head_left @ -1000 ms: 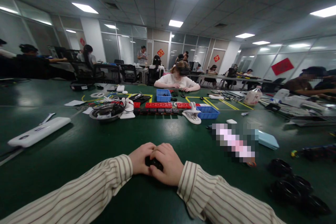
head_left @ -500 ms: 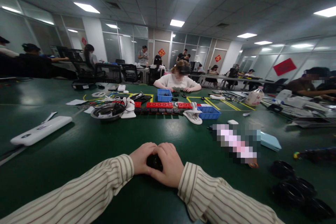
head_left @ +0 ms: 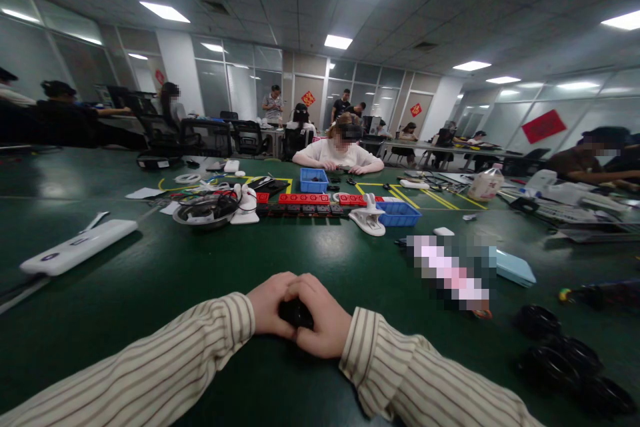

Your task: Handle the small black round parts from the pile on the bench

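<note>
Both of my hands are wrapped round a glossy, dark, rounded object (head_left: 296, 313) low over the green table, near the middle of the view. From the left, my left hand (head_left: 271, 303) closes on it, fingers curved over the far side. My right hand (head_left: 323, 317) grips it from the right, its fingertips meeting or overlapping those of the left. Most of the object is covered by fingers, so its exact kind does not show. Several glossy black ring-shaped parts (head_left: 553, 367) lie at the lower right, apart from my hands.
Ahead stand a red and black row of sockets (head_left: 304, 199), blue bins (head_left: 400, 213), a metal bowl (head_left: 200, 221) with cables and a white clamp (head_left: 369, 219). A white power strip (head_left: 83, 247) lies left, a light blue box (head_left: 515, 268) right. Across sits a person (head_left: 337, 150).
My right hand has shifted slightly round the dark object, its thumb drawing away from my left thumb and its fingers moving over the left fingertips. My left hand stays nearly still.
</note>
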Motion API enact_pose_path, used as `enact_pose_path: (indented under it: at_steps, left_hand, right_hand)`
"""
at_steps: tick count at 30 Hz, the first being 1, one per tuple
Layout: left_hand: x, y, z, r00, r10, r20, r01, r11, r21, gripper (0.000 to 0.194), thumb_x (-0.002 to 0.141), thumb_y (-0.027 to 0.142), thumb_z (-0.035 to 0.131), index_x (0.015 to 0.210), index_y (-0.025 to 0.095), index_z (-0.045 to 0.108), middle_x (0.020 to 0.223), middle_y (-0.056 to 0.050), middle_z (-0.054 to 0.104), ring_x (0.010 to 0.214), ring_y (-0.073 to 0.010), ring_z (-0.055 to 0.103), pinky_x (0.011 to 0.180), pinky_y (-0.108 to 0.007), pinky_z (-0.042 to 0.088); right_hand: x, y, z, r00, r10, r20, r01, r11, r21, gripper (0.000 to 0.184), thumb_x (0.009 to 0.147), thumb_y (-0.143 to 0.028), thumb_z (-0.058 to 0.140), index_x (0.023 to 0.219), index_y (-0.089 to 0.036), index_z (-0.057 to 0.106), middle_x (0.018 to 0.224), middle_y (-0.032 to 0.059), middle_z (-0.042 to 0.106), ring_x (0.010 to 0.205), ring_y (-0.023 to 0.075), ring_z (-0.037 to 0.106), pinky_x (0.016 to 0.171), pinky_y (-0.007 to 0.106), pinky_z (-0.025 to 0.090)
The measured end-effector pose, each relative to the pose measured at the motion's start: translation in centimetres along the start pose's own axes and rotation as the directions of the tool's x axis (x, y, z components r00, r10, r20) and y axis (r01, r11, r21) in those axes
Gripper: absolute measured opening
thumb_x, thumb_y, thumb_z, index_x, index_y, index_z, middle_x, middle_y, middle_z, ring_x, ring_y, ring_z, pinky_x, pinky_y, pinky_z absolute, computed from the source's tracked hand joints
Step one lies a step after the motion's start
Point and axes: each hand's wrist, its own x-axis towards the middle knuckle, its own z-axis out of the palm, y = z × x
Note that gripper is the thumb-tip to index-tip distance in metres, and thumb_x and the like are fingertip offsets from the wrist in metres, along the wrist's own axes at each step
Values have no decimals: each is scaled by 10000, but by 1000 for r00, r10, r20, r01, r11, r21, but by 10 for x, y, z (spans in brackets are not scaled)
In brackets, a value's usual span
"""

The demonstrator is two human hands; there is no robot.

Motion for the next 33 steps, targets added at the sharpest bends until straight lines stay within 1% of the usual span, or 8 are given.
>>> enact_pose_path:
  at_steps: [4, 9, 13, 20, 23, 27, 30, 33]
  left_hand:
    - [0, 1, -2, 998, 65, 16, -65, 998, -11, 459, 594, 406, 732, 971, 176, 604, 953, -53, 560, 873, -256, 512, 809, -365, 417]
    - [0, 3, -5, 998, 55, -33, -56, 998, -17, 362, 640, 387, 701, 916, 170, 612, 986, -65, 561, 895, -243, 515, 822, -350, 417]
    - [1, 3, -4, 999, 7, -48, -7, 1000, 5, 348, 601, 334, 728, 868, 149, 604, 949, -76, 563, 874, -248, 518, 813, -362, 423]
    - [3, 4, -2, 999, -31, -45, 31, 1000, -5, 339, 547, 170, 715, 854, 156, 573, 934, -53, 552, 877, -236, 515, 827, -362, 427]
    - [2, 5, -2, 999, -37, -40, 36, 999, -15, 371, 558, 161, 696, 897, 164, 546, 966, -48, 543, 918, -242, 507, 874, -380, 408]
    - [2, 5, -4, 998, -48, -48, 46, 997, -55, 469, 578, 241, 720, 993, 165, 513, 984, -48, 534, 907, -239, 512, 839, -373, 430]
    - [2, 5, -5, 996, -67, -52, 63, 996, -68, 409, 608, 260, 707, 961, 156, 530, 931, -44, 543, 855, -237, 514, 791, -370, 439]
    - [3, 4, -3, 996, -74, -57, 70, 995, -69, 345, 616, 207, 684, 924, 144, 542, 912, -49, 546, 842, -235, 506, 789, -369, 434]
  right_hand:
    - [0, -3, 0, 991, 123, -58, -130, 980, -150, 287, 667, -369, 572, 842, -176, 453, 866, 49, 493, 807, 193, 446, 735, 338, 382]
    - [0, -4, 4, 929, 343, -138, -370, 855, -363, 360, 689, -462, 631, 827, -170, 470, 831, 34, 478, 756, 179, 440, 671, 310, 362]
    - [0, -2, 5, 930, 351, -111, -364, 830, -423, 323, 703, -445, 634, 800, -173, 490, 787, 20, 481, 732, 173, 437, 664, 307, 345]
    - [0, -4, 4, 978, 206, -30, -203, 913, -354, 91, 719, -198, 529, 806, -174, 524, 840, 33, 515, 786, 173, 441, 710, 305, 346]
    - [-1, -7, 3, 984, 180, 4, -169, 931, -322, 189, 705, -159, 514, 894, -172, 521, 914, 36, 518, 852, 172, 446, 775, 302, 361]
    - [-1, -9, 3, 953, 298, -49, -300, 915, -271, 333, 753, -246, 555, 1059, -147, 471, 1054, 83, 461, 944, 206, 422, 841, 347, 367]
    - [0, -10, 5, 919, 387, -76, -391, 872, -295, 284, 787, -287, 557, 1024, -149, 484, 1000, 81, 462, 906, 211, 425, 812, 361, 379]
    - [2, -11, 6, 912, 398, -98, -406, 842, -357, 234, 788, -300, 565, 962, -156, 504, 944, 71, 471, 872, 213, 421, 788, 370, 379]
